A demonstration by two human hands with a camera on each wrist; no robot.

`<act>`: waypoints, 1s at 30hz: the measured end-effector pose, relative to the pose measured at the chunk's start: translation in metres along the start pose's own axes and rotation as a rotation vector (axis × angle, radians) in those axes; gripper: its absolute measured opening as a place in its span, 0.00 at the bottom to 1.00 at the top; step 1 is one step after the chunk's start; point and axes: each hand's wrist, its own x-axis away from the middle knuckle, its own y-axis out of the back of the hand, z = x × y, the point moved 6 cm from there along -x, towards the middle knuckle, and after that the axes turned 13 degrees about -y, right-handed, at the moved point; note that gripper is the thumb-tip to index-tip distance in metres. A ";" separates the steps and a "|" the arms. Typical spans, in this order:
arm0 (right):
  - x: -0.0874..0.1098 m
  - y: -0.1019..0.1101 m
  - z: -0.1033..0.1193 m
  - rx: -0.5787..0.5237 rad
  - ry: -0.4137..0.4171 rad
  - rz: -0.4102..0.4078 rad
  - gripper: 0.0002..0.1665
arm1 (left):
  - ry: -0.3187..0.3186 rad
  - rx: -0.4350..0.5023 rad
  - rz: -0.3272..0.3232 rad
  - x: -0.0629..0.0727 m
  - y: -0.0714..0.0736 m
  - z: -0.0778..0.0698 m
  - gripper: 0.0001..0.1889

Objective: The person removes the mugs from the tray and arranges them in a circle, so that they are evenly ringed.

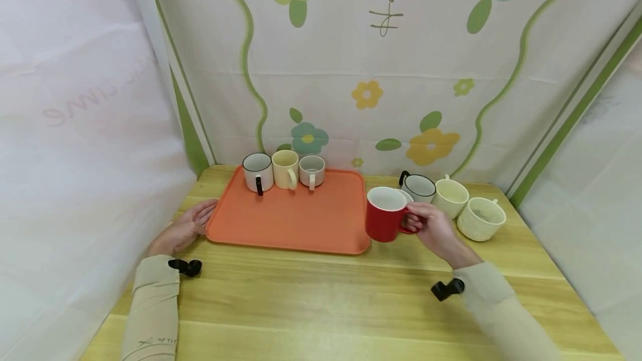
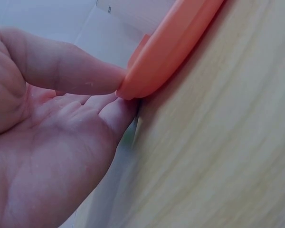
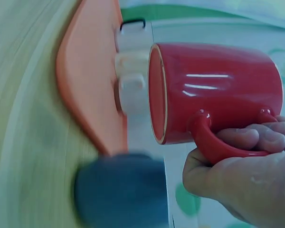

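My right hand (image 1: 438,233) grips the handle of a red mug (image 1: 383,222) with a white inside. The mug is held up by the right edge of an orange tray (image 1: 296,219), and it looks upright in the head view. My left hand (image 1: 185,228) is at the tray's left edge; the left wrist view shows its thumb (image 2: 76,71) and a finger on either side of the rim. Along the back of the tray stand a white mug with a black handle (image 1: 258,172), a cream mug (image 1: 285,171) and a smaller white cup (image 1: 312,171).
Right of the tray stand a white mug with a dark rim (image 1: 420,187), a cream mug (image 1: 451,196) and a textured cream mug (image 1: 480,220). A blurred dark mug (image 3: 123,190) shows low in the right wrist view. Flower-printed cloth (image 1: 331,60) encloses the wooden table (image 1: 311,305).
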 end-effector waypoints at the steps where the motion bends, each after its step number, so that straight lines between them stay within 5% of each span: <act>1: 0.008 0.007 0.002 0.002 0.022 0.010 0.28 | -0.003 -0.002 0.001 0.000 0.000 0.000 0.56; 13: 0.085 0.106 -0.002 -0.110 0.222 0.088 0.31 | -0.012 0.009 -0.001 0.000 0.001 0.001 0.56; 19: 0.108 0.156 -0.014 -0.156 0.247 0.068 0.33 | -0.028 0.041 -0.001 -0.001 0.001 0.001 0.56; 30: 0.129 0.212 -0.033 -0.237 0.192 0.247 0.34 | -0.017 0.016 -0.008 0.000 0.001 0.001 0.56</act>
